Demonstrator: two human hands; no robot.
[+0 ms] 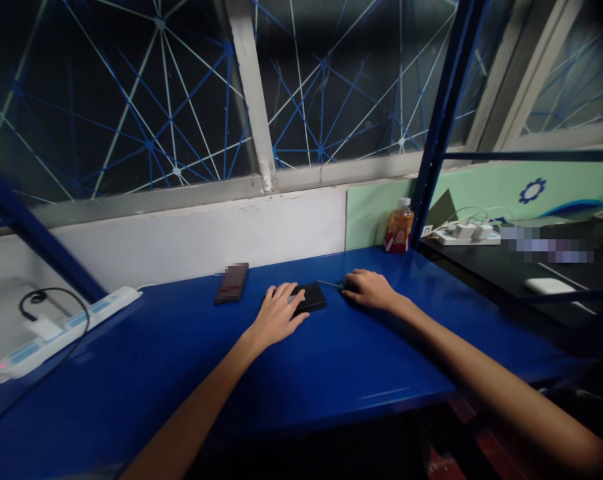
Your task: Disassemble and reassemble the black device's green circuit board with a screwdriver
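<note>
A flat black rectangular case [315, 298] lies on the blue table. My left hand [277, 312] rests over its left side, palm down with fingers stretched out and apart. Something small and greyish shows by the fingertips on the case; I cannot make out what it is. To the right, my right hand [367, 289] is closed around the green handle of a screwdriver [327, 284]. Its thin metal shaft points left, towards the far right corner of the case. Most of the handle is hidden by the fingers.
A dark phone [232, 283] lies left of the case. A white power strip [71, 332] with a black cable runs along the left edge. At the back right stands a drink bottle [399, 227] beside a blue metal post. Another power strip [469, 235] sits on the neighbouring black table.
</note>
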